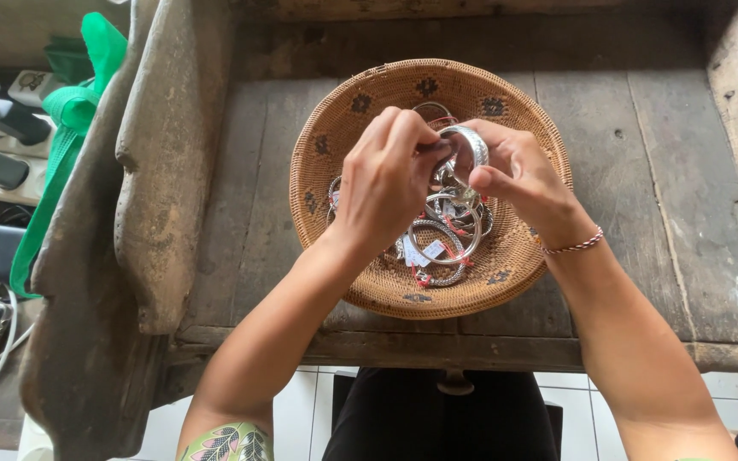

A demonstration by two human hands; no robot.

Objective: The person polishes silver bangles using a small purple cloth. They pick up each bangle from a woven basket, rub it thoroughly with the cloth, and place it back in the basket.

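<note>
From the head camera, both hands meet over a round woven basket (360,115) that sits on a worn wooden worktop (642,171). The left hand (383,177) is curled, its fingertips pressed onto the near edge of a wide silver bangle (470,147). The right hand (518,175) closes on the same bangle from the other side, thumb below and fingers over its rim, so the band is pinched between the two hands and held above the basket's middle, tilted on edge. A thin red and white cord bracelet (576,246) circles the right wrist.

Directly beneath the hands, in the basket's bowl, lies a heap of silver bangles (448,243) with small white tags and red ties; the held bangle hangs just over this heap, and whether it touches the topmost pieces cannot be told. To the left of the worktop a green strap (66,137) hangs beside a carved wooden piece (160,162).
</note>
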